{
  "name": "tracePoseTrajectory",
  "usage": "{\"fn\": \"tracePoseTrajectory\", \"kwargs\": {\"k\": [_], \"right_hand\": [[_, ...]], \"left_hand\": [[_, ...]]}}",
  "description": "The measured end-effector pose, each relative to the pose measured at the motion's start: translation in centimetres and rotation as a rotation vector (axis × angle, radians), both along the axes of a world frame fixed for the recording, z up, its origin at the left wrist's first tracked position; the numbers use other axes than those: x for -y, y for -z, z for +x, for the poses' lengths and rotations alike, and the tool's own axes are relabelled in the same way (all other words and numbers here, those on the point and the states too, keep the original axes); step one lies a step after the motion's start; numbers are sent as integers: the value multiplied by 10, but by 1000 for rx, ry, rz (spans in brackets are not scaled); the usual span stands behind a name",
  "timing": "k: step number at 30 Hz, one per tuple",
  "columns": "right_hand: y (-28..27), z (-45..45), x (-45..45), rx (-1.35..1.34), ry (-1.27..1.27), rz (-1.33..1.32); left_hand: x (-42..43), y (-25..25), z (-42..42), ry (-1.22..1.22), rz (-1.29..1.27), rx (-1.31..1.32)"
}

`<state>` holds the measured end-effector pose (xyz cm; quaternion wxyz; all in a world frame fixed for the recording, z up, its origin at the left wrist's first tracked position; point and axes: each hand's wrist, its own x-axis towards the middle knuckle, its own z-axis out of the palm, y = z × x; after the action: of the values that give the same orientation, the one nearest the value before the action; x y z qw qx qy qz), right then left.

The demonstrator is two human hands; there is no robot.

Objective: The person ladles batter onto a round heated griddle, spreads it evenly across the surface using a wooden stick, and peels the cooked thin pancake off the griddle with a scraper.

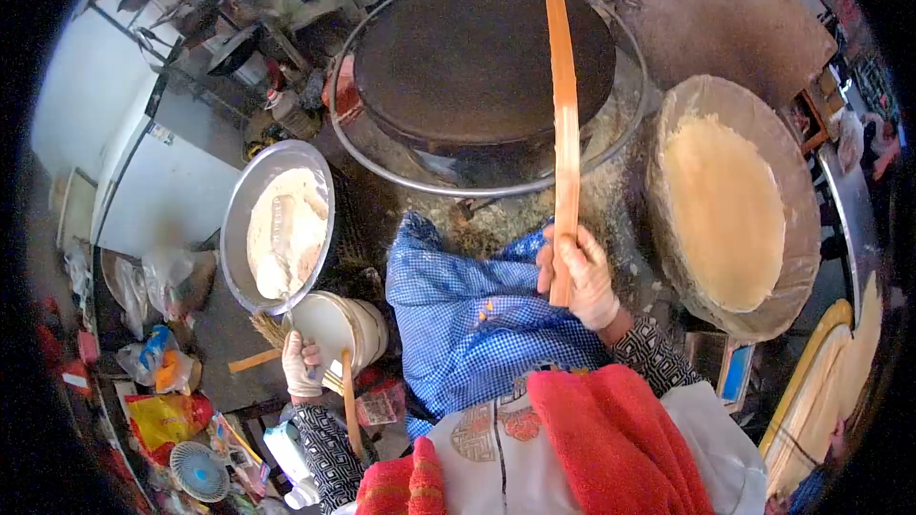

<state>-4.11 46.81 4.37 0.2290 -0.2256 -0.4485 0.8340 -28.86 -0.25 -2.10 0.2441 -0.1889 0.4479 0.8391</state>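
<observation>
My right hand (584,277) is closed around the lower end of a long flat wooden strip (566,143), which points up across the right part of a round dark griddle (477,57). My left hand (303,362) is closed on the thin handle of a ladle (279,253) whose head rests in pale batter or flour in a metal bowl (324,229). Beside that hand is a white bucket (367,329) with a wooden stick (350,401) leaning at its rim.
A large plastic-lined basin (797,229) of tan batter stands at the right. Below it lies a stack of thin flat sheets (806,386) on a round board. A small fan (199,470) and plastic bags (167,420) are at the lower left. A metal ring (401,181) surrounds the griddle.
</observation>
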Motion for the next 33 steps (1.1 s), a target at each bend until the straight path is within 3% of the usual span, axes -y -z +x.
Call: {"fn": "tracePoseTrajectory", "kwargs": {"k": [7, 11, 13, 16, 22, 25, 26, 31, 33], "right_hand": [[9, -11, -34, -55, -144, -189], [33, 1, 6, 266, -405, -174], [58, 7, 28, 303, -485, -164], [43, -7, 24, 240, -373, -116], [21, -48, -7, 92, -98, 93], [28, -82, -9, 29, -28, 49], [29, -95, -9, 52, 0, 72], [80, -132, -27, 378, 240, 792], [106, -130, -43, 542, 382, 1008]], "left_hand": [[-42, -56, 8, -54, 263, -40], [-60, -52, 11, -11, 637, 147], [-78, -55, 9, -84, 617, 206], [-84, -44, -5, 53, 736, 343], [-101, -43, -27, 171, 580, 236], [-142, -96, -17, 135, 284, 18], [-144, -98, -20, 221, 240, -71], [-211, -144, 6, 521, -339, -465], [-230, -131, 8, 654, -437, -604]]}}
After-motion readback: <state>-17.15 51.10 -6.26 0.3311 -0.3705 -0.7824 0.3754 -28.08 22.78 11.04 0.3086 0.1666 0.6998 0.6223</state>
